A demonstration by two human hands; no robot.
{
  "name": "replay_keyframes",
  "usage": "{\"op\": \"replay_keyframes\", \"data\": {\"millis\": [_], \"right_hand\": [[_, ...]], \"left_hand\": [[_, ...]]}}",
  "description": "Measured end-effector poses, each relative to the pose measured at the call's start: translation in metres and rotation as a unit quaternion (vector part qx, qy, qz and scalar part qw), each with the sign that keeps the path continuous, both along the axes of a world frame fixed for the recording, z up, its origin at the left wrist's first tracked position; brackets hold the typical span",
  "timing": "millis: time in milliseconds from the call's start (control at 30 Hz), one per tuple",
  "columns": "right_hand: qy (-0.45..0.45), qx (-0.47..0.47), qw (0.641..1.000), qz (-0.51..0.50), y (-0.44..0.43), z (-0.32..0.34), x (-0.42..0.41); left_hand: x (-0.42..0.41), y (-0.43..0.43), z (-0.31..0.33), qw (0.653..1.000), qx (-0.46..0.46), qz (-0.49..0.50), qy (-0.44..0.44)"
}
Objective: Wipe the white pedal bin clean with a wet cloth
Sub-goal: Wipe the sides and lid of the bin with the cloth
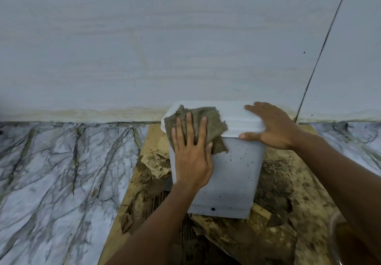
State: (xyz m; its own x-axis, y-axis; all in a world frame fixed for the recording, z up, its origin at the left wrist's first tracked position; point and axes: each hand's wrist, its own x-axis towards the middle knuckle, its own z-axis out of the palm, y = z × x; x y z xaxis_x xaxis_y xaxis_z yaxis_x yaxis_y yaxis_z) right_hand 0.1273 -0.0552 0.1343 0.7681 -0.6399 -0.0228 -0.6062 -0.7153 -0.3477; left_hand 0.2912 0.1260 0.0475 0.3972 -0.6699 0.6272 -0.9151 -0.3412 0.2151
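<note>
The white pedal bin [233, 174] stands against the wall on soiled cardboard, its lid down and its front wall dotted with dark specks. A grey-brown cloth [208, 124] lies over the lid's left front corner and hangs down the front. My left hand [191, 153] presses flat on the cloth with fingers spread, palm against the bin's upper front. My right hand [272, 126] rests on the lid's right edge, fingers on top and thumb under the rim, holding the bin steady.
Torn, dirty cardboard [274, 231] covers the floor under and around the bin. Marble-patterned floor tiles [61, 171] lie to the left and far right. A pale wall [165, 48] rises right behind the bin. A clear glass rim [334, 235] shows at the lower right.
</note>
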Motion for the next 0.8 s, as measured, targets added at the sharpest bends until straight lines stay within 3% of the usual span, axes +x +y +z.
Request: {"op": "replay_keyframes", "data": {"millis": [100,200,400,600,800], "right_hand": [[-0.024,0.014,1.000,-0.001,-0.006,0.000,0.006],[-0.044,0.015,0.999,-0.001,-0.012,-0.001,0.010],[-0.110,0.030,0.993,-0.006,-0.026,-0.004,0.020],[-0.130,0.004,0.992,0.009,-0.047,-0.013,0.030],[-0.155,-0.017,0.988,0.013,-0.058,-0.025,0.038]], "left_hand": [[0.016,-0.003,-0.004,0.997,0.016,-0.003,-0.070],[0.042,-0.019,0.003,0.997,-0.018,0.035,-0.073],[0.064,-0.042,-0.016,0.995,-0.057,0.007,-0.085],[0.065,-0.047,-0.057,0.997,-0.037,-0.012,-0.063],[0.050,-0.057,-0.075,0.995,-0.055,0.069,0.050]]}}
